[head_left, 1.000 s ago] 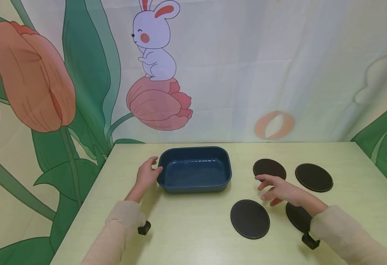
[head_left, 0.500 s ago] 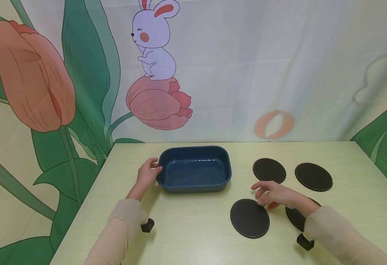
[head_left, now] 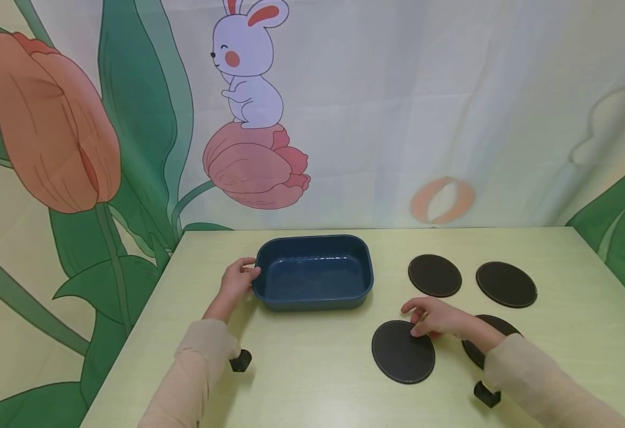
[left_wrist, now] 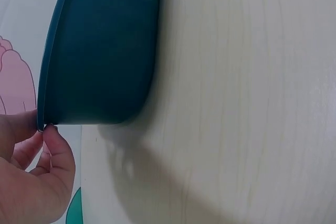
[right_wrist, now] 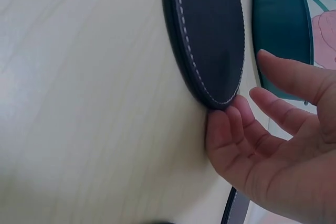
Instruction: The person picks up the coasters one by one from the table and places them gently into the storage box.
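Two black discs (head_left: 435, 276) lie beyond my right hand (head_left: 434, 317) on the worktop (head_left: 302, 368); my forearm (head_left: 482, 334) blocks part of a third disc (head_left: 501, 323). The right wrist view shows fingertip contact the head view hides: my loosely parted fingers (right_wrist: 217, 124) touch the near disc (head_left: 400, 355), just left. My left hand (head_left: 236, 279) pinches the blue dish (head_left: 315, 304).

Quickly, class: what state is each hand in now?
Left hand: closed, pinching the blue dish by its rim.
Right hand: open, touching the edge of a black disc.
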Demonstrator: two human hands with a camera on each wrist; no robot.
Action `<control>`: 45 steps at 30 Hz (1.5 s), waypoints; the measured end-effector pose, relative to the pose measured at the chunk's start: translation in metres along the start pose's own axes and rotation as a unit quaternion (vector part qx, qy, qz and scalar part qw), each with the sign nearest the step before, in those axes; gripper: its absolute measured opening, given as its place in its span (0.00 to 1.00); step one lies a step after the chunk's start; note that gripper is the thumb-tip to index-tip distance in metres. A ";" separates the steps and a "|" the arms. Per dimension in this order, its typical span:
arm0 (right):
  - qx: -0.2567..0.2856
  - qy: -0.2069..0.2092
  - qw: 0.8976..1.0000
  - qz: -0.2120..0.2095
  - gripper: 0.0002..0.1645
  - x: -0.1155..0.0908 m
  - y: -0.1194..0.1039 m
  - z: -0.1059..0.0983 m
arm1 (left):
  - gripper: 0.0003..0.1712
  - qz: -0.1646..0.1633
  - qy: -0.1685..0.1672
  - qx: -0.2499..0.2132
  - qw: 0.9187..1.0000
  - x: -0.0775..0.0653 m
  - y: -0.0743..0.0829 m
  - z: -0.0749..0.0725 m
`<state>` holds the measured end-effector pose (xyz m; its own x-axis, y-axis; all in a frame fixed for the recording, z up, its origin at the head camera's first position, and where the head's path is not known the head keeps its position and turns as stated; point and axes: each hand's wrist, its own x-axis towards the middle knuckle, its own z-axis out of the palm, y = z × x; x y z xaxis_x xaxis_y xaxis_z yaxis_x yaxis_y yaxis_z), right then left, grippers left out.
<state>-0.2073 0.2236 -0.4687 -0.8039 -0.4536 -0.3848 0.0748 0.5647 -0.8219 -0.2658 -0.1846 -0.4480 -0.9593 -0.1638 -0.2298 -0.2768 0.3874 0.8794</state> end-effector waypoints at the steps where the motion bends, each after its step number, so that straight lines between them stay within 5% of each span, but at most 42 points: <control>1: -0.005 0.000 1.000 -0.001 0.26 0.001 0.000 0.001 | 0.21 -0.003 0.000 -0.008 1.000 0.000 0.000 0.000; 19: -0.132 0.035 0.991 0.005 0.20 0.010 -0.007 0.012 | 0.22 -0.076 -0.036 -0.120 0.989 0.008 -0.002 -0.004; 35: -0.188 0.038 0.981 0.036 0.18 0.016 -0.015 0.013 | 0.22 -0.088 -0.055 -0.126 0.987 0.010 -0.004 -0.006; 45: -0.158 0.028 0.986 0.051 0.18 0.016 -0.016 0.013 | 0.23 -0.087 -0.056 -0.123 0.987 0.009 -0.003 -0.006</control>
<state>-0.2140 0.1983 -0.4672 -0.8334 -0.3498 -0.4279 -0.0234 0.7959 -0.6050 -0.2734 -0.1931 -0.4504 -0.9019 -0.1023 -0.4196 -0.4303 0.1285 0.8935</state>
